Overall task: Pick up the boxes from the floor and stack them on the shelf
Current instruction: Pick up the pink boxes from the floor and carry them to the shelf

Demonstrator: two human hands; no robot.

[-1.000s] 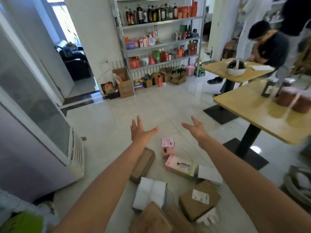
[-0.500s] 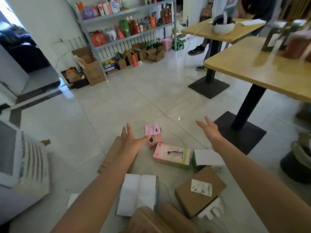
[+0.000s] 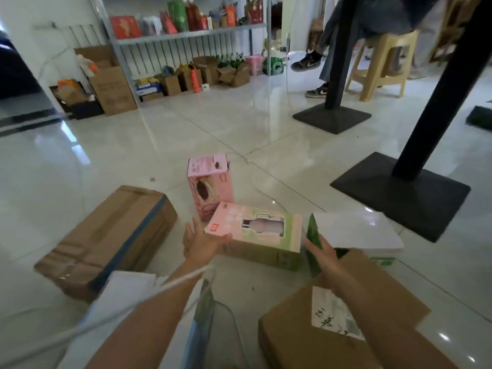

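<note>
Several boxes lie on the tiled floor in front of me. A flat pink and green box (image 3: 255,230) lies in the middle. My left hand (image 3: 199,242) is open, its thumb touching the near left corner of that box. My right hand (image 3: 322,251) reaches between that box's right end and a white box with green sides (image 3: 354,230), fingers apart, holding nothing. An upright pink box (image 3: 209,187) stands just behind. A long brown carton (image 3: 106,241) lies to the left and a labelled brown carton (image 3: 332,323) at the near right. The metal shelf (image 3: 186,35) stands at the far wall.
Two black table pedestals (image 3: 399,193) (image 3: 331,115) stand on the right. A seated person's legs and shoes (image 3: 316,89) and a tan stool (image 3: 383,59) are behind them. Cartons and bags (image 3: 111,86) crowd the floor under the shelf. White packaging (image 3: 125,291) lies under my left forearm.
My view has dropped low toward the floor and closer to the boxes. Both hands came down from mid-air to either end of the pink and green box.
</note>
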